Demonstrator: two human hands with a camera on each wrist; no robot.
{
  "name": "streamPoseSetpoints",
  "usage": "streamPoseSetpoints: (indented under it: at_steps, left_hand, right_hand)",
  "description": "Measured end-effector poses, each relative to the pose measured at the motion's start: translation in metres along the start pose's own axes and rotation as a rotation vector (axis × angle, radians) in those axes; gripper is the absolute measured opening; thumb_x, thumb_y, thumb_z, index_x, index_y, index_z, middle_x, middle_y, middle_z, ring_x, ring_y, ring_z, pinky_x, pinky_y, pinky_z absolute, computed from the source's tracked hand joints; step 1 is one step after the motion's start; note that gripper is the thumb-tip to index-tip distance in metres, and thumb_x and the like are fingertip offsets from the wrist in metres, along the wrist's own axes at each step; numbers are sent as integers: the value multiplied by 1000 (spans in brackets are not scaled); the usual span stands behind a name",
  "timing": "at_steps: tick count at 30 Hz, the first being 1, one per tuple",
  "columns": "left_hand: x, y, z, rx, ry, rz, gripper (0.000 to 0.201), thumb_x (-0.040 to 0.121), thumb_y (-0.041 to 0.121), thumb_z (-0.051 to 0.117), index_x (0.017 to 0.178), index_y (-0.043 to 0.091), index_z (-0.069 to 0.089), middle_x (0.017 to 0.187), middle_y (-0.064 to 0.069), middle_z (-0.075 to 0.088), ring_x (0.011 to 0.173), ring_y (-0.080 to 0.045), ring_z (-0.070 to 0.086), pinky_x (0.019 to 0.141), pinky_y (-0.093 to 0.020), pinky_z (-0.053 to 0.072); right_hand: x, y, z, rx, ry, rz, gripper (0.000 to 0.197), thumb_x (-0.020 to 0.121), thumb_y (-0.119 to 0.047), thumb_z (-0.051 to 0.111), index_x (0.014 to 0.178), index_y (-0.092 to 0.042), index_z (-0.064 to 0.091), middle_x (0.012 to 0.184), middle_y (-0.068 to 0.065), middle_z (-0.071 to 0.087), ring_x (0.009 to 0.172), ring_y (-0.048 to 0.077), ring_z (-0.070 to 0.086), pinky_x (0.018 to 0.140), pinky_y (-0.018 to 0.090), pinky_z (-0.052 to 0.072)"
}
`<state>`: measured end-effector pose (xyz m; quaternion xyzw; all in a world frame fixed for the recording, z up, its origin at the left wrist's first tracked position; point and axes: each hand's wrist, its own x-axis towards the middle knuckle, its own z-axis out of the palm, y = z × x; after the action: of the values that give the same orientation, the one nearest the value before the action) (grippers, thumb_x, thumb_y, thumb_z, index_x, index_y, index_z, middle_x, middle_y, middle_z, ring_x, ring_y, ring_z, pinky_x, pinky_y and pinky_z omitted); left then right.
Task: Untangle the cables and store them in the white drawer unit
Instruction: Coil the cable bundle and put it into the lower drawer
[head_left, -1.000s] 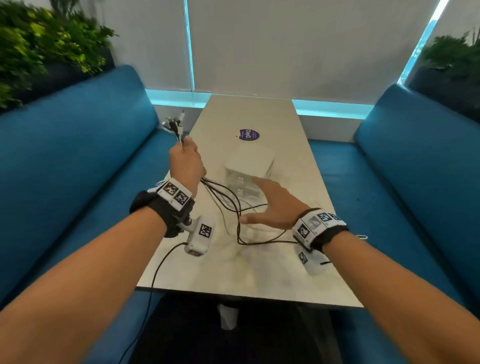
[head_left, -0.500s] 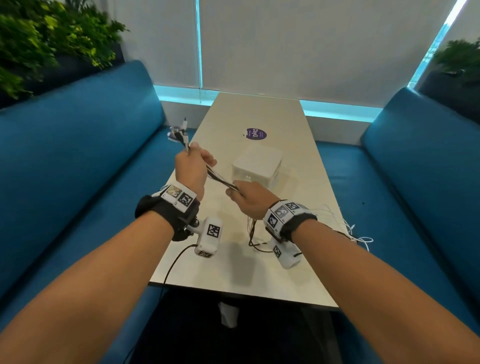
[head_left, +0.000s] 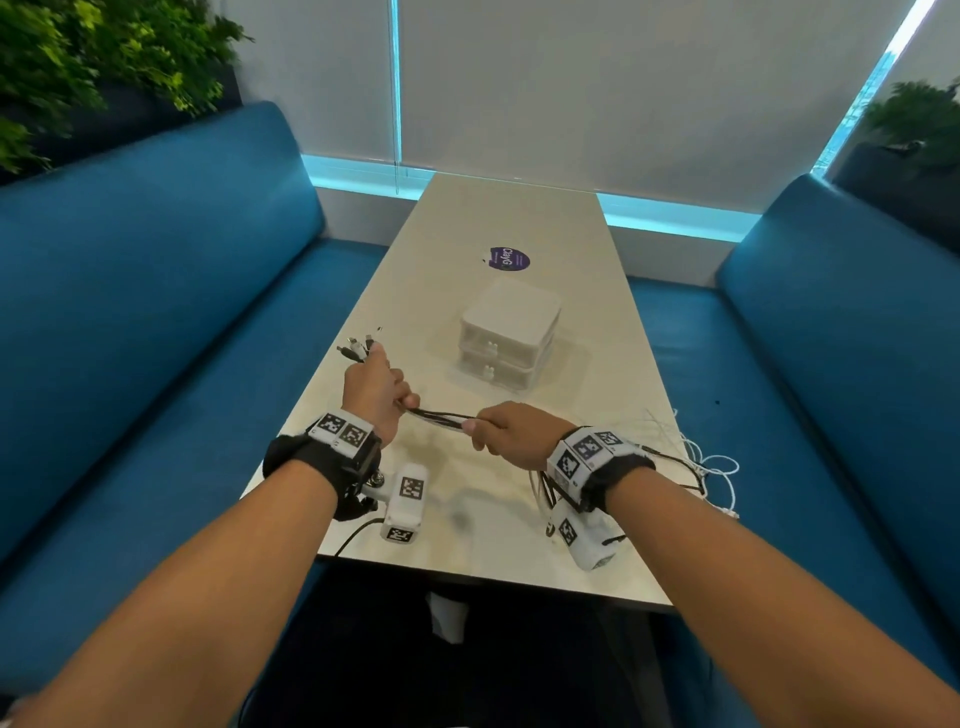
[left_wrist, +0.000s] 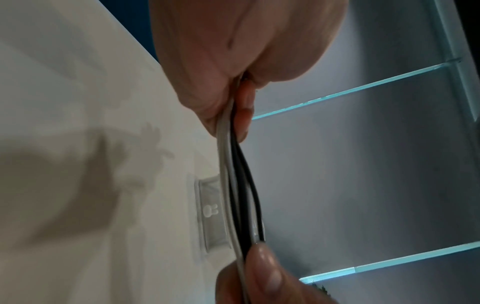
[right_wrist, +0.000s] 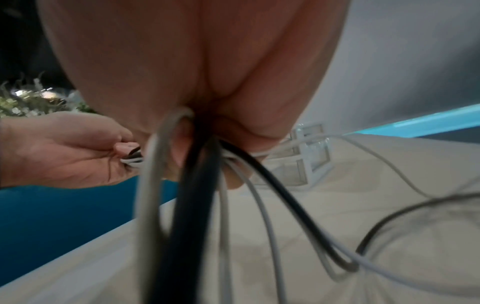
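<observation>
A bundle of black and white cables (head_left: 441, 417) stretches between my two hands above the table. My left hand (head_left: 375, 391) grips the bundle near its plug ends (head_left: 361, 347), which stick out past the fist. My right hand (head_left: 506, 431) grips the same bundle (left_wrist: 240, 185) a short way along; the loose cable tails (head_left: 696, 467) trail behind it over the table's right edge. In the right wrist view the cables (right_wrist: 192, 185) hang down from the fist in loops. The white drawer unit (head_left: 506, 335) stands beyond the hands, both drawers closed.
The pale table (head_left: 467, 535) runs away from me between two blue benches (head_left: 156, 312). A purple round sticker (head_left: 506, 258) lies past the drawer unit. Plants (head_left: 78, 62) stand behind the left bench. A black wire (head_left: 353, 535) from the wrist camera hangs off the near edge.
My right hand went from lying open on the cables to gripping the bundle beside my left hand, then slid right along it. My left hand lowered toward the table.
</observation>
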<state>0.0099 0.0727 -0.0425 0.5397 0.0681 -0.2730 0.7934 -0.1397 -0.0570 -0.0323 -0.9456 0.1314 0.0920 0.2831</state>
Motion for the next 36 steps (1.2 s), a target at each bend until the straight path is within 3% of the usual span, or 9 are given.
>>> streamPoseSetpoints:
  at_steps: [5,8,10,13,18,24,27,31,36]
  left_hand:
    - [6,9,-13,-118,-9,-12,35,107,20,35,72,18,37,51,3,31,39,-12,29,46,-26,36]
    - [5,5,-16,-67,-8,-15,38,107,22,36,69,19,35,48,5,27,38,-12,25,45,-26,29]
    - [5,-2,-12,188,-28,52,37,104,27,41,68,18,37,49,5,29,38,-13,26,43,-23,23]
    - [1,-7,-5,733,-175,183,39,94,41,46,65,16,44,54,-4,41,46,-22,37,54,-32,31]
    - [-16,-9,6,1291,-417,290,45,103,41,41,69,15,53,65,-4,52,65,-26,50,65,-35,37]
    - [-25,-18,6,1374,-641,345,58,96,71,28,94,30,68,82,-3,67,77,-21,61,79,-37,47]
    - [-21,-18,6,1447,-683,363,67,78,87,42,100,28,62,89,-6,71,80,-22,67,76,-39,52]
    - [-21,-11,11,1541,-716,299,17,93,40,63,90,23,60,69,2,58,59,-14,53,58,-27,41]
    - [-23,-12,18,1749,-638,374,23,101,36,50,87,18,56,76,-2,57,68,-17,52,61,-29,37]
  right_hand:
    - [-2,12,2,222,-59,91,37,102,-45,39,92,-16,59,78,0,51,61,15,59,81,43,60]
    - [-3,10,-4,138,-39,93,34,105,-40,34,97,-17,58,85,0,51,65,16,55,68,34,57]
    - [-4,8,-9,124,-37,81,33,105,-38,35,96,-16,58,85,-1,51,63,14,51,59,27,49]
    - [-1,6,-16,123,-69,85,33,104,-39,37,92,-17,58,82,-2,51,60,15,50,58,25,46]
    - [6,1,-28,25,-63,65,33,104,-39,37,90,-18,58,87,2,53,62,17,57,60,26,46]
    - [12,-1,-23,-71,-98,82,29,104,-27,32,102,-16,59,94,-2,58,78,25,66,77,37,57]
    - [12,1,-21,-87,-92,95,30,103,-27,34,110,-13,59,101,10,64,84,28,69,81,45,58]
    - [12,1,-23,-67,-58,88,32,104,-30,34,104,-11,59,95,11,61,79,28,64,80,44,56]
    - [11,4,-23,-64,-86,95,25,101,-28,38,101,-13,58,98,15,65,75,23,64,73,38,54]
